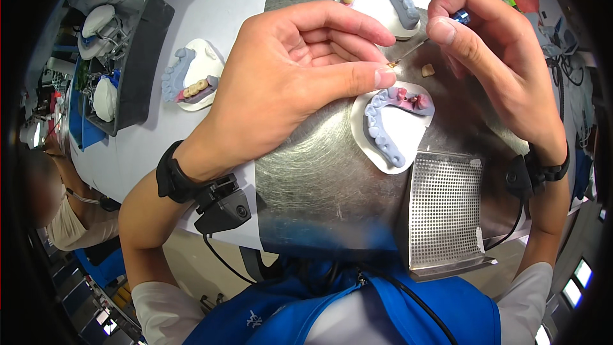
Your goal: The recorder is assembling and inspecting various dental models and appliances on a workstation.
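Note:
My left hand (287, 70) is pinched at thumb and forefinger around a small gold and tooth-coloured dental piece (392, 64), mostly hidden by the fingertips. In my right hand (488, 51) is a thin metal tool with a blue end (460, 16). Its slender tip reaches the dental piece. Just below the left fingertips lies a grey dental model (377, 129) on a white base, with pink gum areas at its upper right. A loose tooth-coloured crown (428, 70) rests on the metal between my hands.
Another dental model (403, 1) with yellowish crowns stands at the far side, and a third (171, 83) at the left. Under my hands is a scratched metal plate (319, 198), with a perforated metal sheet (445, 211) at its near right. A dark bin (143, 57) stands left.

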Action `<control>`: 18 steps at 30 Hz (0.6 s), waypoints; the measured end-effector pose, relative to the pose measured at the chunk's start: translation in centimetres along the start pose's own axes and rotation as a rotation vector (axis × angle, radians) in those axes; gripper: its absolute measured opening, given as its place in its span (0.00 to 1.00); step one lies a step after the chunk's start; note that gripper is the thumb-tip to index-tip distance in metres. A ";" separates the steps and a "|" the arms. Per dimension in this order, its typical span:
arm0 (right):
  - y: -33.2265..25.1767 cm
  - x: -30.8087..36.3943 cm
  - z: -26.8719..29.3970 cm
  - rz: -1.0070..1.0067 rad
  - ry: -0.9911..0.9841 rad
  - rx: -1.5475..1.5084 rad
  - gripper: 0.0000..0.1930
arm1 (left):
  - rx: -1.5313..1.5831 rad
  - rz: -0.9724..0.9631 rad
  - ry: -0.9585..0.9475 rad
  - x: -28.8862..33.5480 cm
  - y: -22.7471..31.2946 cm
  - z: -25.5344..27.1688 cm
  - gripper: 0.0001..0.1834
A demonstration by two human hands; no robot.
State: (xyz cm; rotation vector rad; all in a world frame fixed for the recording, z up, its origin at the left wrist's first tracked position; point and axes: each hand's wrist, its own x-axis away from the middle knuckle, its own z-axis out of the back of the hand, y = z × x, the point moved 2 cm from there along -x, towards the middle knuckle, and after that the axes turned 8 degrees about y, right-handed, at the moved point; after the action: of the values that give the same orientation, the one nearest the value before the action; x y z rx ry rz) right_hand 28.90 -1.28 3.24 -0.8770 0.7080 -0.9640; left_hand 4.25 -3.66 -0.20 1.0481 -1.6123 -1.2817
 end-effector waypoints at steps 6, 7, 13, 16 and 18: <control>0.3 -0.1 1.1 -0.015 -0.006 -0.005 0.12 | -0.005 -0.011 0.005 0.0 0.0 -0.1 0.20; 0.3 -0.1 1.4 -0.002 0.003 -0.002 0.12 | -0.001 -0.012 -0.002 0.0 0.0 -0.1 0.20; 2.9 0.5 3.6 -0.017 0.052 0.159 0.09 | 0.003 -0.020 -0.010 0.0 -0.2 0.7 0.18; 3.7 0.5 3.8 0.058 0.070 0.246 0.08 | -0.024 -0.013 -0.013 -0.1 0.3 0.9 0.17; 3.3 0.3 3.8 0.119 0.046 0.409 0.08 | -0.007 -0.029 -0.011 -0.1 0.1 1.0 0.17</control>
State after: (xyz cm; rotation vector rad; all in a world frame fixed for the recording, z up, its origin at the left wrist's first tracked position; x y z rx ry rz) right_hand 33.45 0.54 2.10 -0.4508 0.5672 -0.9798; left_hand 3.40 -3.22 -0.31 1.0652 -1.6053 -1.3129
